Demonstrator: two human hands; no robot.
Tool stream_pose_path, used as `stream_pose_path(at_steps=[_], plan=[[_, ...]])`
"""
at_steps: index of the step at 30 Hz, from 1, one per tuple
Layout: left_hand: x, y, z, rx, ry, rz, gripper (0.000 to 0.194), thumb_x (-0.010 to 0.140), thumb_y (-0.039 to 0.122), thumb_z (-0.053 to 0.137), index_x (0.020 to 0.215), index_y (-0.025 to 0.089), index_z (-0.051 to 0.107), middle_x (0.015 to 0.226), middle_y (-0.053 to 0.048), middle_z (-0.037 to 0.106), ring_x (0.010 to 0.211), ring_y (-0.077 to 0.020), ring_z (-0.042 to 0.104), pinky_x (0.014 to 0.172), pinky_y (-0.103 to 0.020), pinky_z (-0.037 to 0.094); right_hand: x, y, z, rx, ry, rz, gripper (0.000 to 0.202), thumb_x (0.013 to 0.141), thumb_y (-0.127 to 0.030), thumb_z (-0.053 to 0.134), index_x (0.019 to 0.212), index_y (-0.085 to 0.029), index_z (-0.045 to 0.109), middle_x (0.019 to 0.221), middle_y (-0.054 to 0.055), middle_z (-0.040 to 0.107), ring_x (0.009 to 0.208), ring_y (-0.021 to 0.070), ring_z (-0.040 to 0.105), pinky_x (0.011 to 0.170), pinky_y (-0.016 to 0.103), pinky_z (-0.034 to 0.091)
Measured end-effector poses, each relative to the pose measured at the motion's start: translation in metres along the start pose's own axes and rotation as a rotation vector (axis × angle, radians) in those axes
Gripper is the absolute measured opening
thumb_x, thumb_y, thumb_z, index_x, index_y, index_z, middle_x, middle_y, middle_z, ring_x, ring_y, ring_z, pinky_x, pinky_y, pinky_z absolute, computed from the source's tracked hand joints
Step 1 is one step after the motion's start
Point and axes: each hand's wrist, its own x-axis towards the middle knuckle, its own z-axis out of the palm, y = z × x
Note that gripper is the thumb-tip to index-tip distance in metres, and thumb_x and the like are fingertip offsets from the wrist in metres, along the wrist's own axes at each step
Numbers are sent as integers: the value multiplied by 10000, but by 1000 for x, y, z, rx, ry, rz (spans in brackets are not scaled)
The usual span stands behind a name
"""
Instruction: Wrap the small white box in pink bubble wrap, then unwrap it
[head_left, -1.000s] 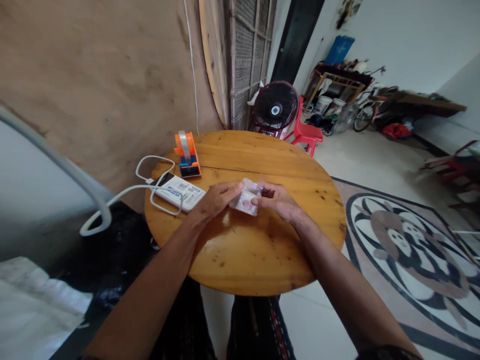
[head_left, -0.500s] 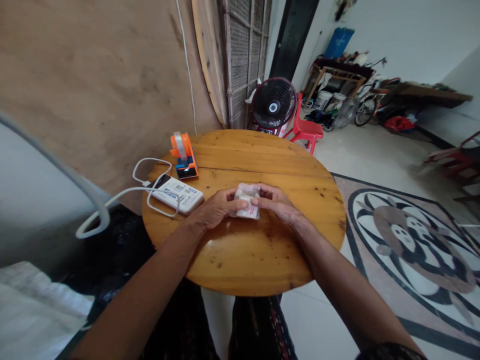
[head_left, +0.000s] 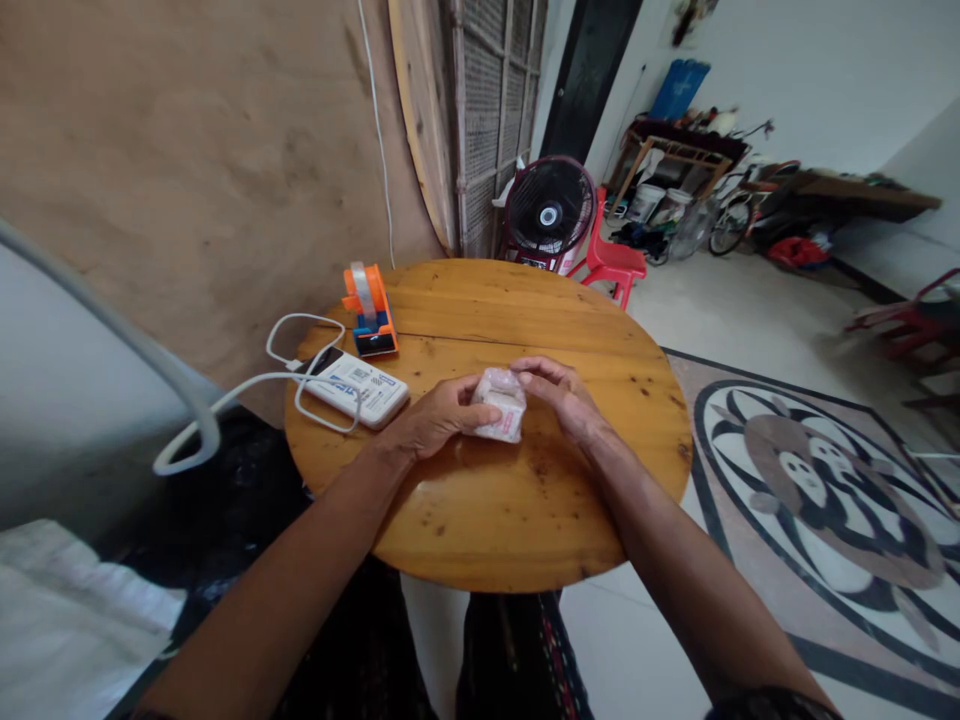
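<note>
A small whitish package in clear plastic wrap [head_left: 501,408], with reddish print on its front, rests on the round wooden table [head_left: 495,530]. My left hand [head_left: 442,415] grips its left side, thumb across the front and fingers behind. At the package's upper right corner is my right hand [head_left: 559,395], its fingers extended and thumb apart from them. Its fingertips are at or very near the wrap; whether they touch I cannot tell.
Left of my hands lies a white power bank [head_left: 356,388] with a white cable looped over it. Behind it stands an orange and blue tape dispenser [head_left: 371,310]. Beyond the table are a fan [head_left: 550,210] and a red plastic chair [head_left: 613,255].
My right hand has loosened from the package, its thumb lifting off the front and its fingers shifting to the upper right corner. My left hand keeps its hold.
</note>
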Motion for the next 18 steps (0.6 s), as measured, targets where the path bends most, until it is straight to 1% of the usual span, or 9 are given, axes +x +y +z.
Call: stream_pose_path(at_steps=[3,5,7,10,15,18], plan=[[-1,2,1,39,-31,2,488,685,236,762,1147,153,629,1045,-66,687,895,-170,637,814,-276,487,0,-1,-1,24,-2,16,289,662,-387,797,870,-208,707,851,-6,711,778,135,628,819,299,484],[-1,3,2,64,-50,14,520,690,245,760,1180,155,610,1051,-67,684,899,-172,631,799,-266,480,0,-2,0,18,-3,6,270,655,-397,801,826,-205,714,810,-11,708,741,129,615,789,292,485],[-1,3,2,87,-68,17,531,703,253,754,1201,157,599,1061,-64,680,905,-167,624,795,-255,473,1,-3,1,0,14,-15,250,672,-421,784,782,-206,720,769,-15,702,721,130,602,772,291,484],[-1,3,1,123,-84,11,498,718,263,749,1185,162,609,1057,-55,682,904,-160,620,801,-250,467,1,-3,1,-10,54,-41,229,698,-436,764,732,-213,726,717,-24,686,692,123,581,751,281,473],[0,2,2,175,-58,1,502,707,283,750,1173,156,613,1067,-68,684,921,-184,627,817,-284,477,1,-3,1,-17,82,-58,216,707,-437,762,705,-223,738,721,-17,685,685,122,578,753,288,463],[0,2,4,195,-29,0,505,703,291,755,1169,153,618,1059,-68,687,909,-183,631,814,-290,478,0,-5,3,-31,90,-68,215,706,-441,762,703,-227,741,724,-15,691,691,131,586,758,297,469]])
